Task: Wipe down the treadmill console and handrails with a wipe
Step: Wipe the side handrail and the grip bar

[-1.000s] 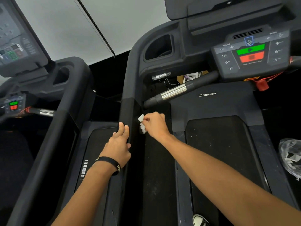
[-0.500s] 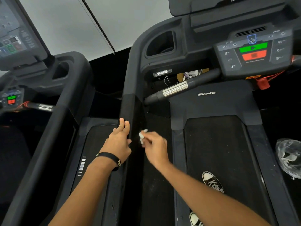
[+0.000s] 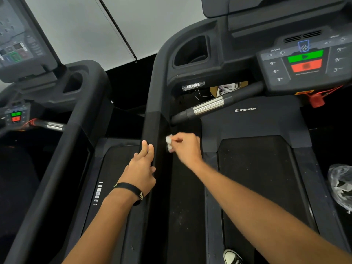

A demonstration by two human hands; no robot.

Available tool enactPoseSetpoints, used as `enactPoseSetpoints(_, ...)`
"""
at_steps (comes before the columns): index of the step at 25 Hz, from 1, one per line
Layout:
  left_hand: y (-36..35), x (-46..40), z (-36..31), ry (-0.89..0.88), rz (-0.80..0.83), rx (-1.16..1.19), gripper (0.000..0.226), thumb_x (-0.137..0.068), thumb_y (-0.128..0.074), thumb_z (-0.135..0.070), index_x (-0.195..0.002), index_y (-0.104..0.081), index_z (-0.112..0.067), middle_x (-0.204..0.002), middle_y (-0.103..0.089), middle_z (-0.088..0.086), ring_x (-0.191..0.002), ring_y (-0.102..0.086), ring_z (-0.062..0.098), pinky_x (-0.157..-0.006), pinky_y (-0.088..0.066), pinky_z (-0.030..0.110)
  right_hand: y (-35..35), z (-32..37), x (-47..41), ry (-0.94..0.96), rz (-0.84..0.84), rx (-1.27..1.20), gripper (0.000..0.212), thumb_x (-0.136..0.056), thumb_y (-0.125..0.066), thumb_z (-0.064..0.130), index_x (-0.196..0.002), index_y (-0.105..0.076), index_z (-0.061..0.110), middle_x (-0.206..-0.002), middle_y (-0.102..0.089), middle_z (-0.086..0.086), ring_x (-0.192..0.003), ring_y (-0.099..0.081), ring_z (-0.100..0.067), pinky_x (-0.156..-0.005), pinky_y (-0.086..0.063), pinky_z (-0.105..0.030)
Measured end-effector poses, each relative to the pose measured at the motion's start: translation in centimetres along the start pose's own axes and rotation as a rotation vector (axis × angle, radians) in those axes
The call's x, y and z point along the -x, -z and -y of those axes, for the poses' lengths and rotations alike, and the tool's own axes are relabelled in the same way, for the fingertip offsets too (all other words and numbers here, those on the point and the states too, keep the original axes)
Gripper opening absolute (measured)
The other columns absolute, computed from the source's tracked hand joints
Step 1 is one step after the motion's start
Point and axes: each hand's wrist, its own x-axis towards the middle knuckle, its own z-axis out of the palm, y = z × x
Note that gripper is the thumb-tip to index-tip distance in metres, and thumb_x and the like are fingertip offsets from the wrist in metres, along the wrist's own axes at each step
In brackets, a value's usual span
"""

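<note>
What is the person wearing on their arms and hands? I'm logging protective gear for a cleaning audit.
No gloves or sleeves: both forearms are bare. The left hand has a black wristband with pale lettering, too small to read. The right hand and its wrist wear nothing.

Dim, soft overall focus, wide-angle bending at edges, deep floor shadows.

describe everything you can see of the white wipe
The wipe is a small white wad, crumpled and bunched, soft like tissue or cloth. Most of it is hidden inside the right hand, which pinches it at the fingertips; only a lumpy end sticks out. It is held against the inner side of the black left handrail, just beyond the left hand resting on that rail.
</note>
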Motion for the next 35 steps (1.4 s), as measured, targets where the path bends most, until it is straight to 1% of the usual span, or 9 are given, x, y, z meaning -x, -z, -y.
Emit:
enactPoseSetpoints(2,0.0,0.0,-0.1,0.009,-0.005,-0.008,0.072,-0.096,-0.050,-0.012,-0.154,-0.009,-0.022,-0.162,0.008,-0.006,-0.148,-0.012,0.030,-0.113,-0.034,0.048,-0.1,-1.0,2.3,0.032,0.039,0.006,0.008,-0.092,-0.072,0.019,-0.095,-0.079,0.016,-0.083,-0.073,0.002,-0.080,-0.071,-0.014,-0.074,-0.060,-0.027)
enactPoseSetpoints(5,0.0,0.0,-0.2,0.015,0.000,-0.002,0.072,-0.096,-0.050,-0.012,-0.154,-0.008,-0.023,-0.161,0.009,-0.008,-0.148,-0.010,0.029,-0.112,-0.034,0.047,-0.6,-0.9,-0.5,-0.024,-0.015,0.050,0.010,-0.094,-0.068,0.014,-0.096,-0.078,0.016,-0.090,-0.071,-0.005,-0.088,-0.066,-0.015,-0.067,-0.051,-0.010)
enactPoseSetpoints(9,0.1,0.1,-0.2,0.022,-0.020,0.029,0.073,-0.096,-0.051,-0.012,-0.154,-0.010,-0.025,-0.161,0.008,-0.011,-0.148,-0.009,0.027,-0.113,-0.033,0.047,-0.8,-0.3,-4.4,-0.197,-0.069,0.008,0.012,-0.095,-0.066,0.015,-0.092,-0.077,0.020,-0.086,-0.071,-0.003,-0.108,-0.053,-0.019,-0.083,-0.052,-0.030)
enactPoseSetpoints(14,0.1,-0.1,-0.1,0.019,-0.030,0.065,0.075,-0.095,-0.053,-0.011,-0.154,-0.010,-0.027,-0.160,0.009,-0.015,-0.148,-0.006,0.023,-0.115,-0.031,0.047,-0.8,-0.8,-0.9,-0.114,-0.077,-0.085,0.011,-0.093,-0.069,0.013,-0.094,-0.079,0.019,-0.079,-0.072,0.004,-0.083,-0.067,-0.009,-0.071,-0.050,-0.011)
enactPoseSetpoints(18,0.7,-1.6,-0.8,0.024,-0.068,0.110,0.072,-0.096,-0.051,-0.010,-0.154,-0.011,-0.026,-0.161,0.007,-0.010,-0.149,-0.002,0.021,-0.117,-0.024,0.041,-1.4,-0.8,-4.2,-0.136,-0.072,-0.038,0.015,-0.091,-0.069,0.023,-0.099,-0.077,0.032,-0.085,-0.073,0.007,-0.099,-0.067,-0.029,-0.082,-0.059,-0.041)
enactPoseSetpoints(25,-0.1,-1.0,-1.2,0.023,-0.136,0.165,0.065,-0.099,-0.043,-0.012,-0.154,-0.012,-0.025,-0.161,0.006,-0.011,-0.149,-0.001,0.021,-0.110,-0.031,0.037,-0.2,1.6,7.7,0.026,0.037,-0.117,0.018,-0.089,-0.073,0.008,-0.101,-0.078,0.020,-0.095,-0.072,0.010,-0.081,-0.071,-0.006,-0.075,-0.060,-0.027)
enactPoseSetpoints(28,0.4,-1.1,-1.3,0.024,-0.114,0.156,0.065,-0.100,-0.041,-0.013,-0.155,-0.009,-0.025,-0.161,0.009,-0.011,-0.149,0.000,0.023,-0.111,-0.029,0.035,-0.9,3.0,3.7,0.004,-0.127,0.033,0.018,-0.089,-0.071,0.009,-0.094,-0.079,0.024,-0.089,-0.072,0.008,-0.079,-0.068,-0.007,-0.082,-0.056,-0.026)
enactPoseSetpoints(31,0.5,-1.1,-1.4,0.013,-0.107,0.147,0.066,-0.100,-0.041,-0.012,-0.155,-0.006,-0.024,-0.161,0.012,-0.009,-0.149,0.001,0.025,-0.111,-0.030,0.033,-1.3,4.3,-2.8,-0.111,-0.203,0.053,0.017,-0.087,-0.069,0.010,-0.092,-0.080,0.022,-0.081,-0.075,0.002,-0.085,-0.071,-0.022,-0.092,-0.053,-0.033)
enactPoseSetpoints(35,0.0,-1.3,-1.1,0.028,-0.076,0.136,0.070,-0.099,-0.041,-0.010,-0.155,-0.001,-0.024,-0.161,0.017,-0.008,-0.149,0.004,0.026,-0.111,-0.030,0.034,-0.4,5.1,-3.9,-0.115,-0.162,0.074,0.008,-0.090,-0.072,0.021,-0.084,-0.077,0.024,-0.070,-0.073,0.005,-0.082,-0.072,-0.017,-0.080,-0.051,-0.021)
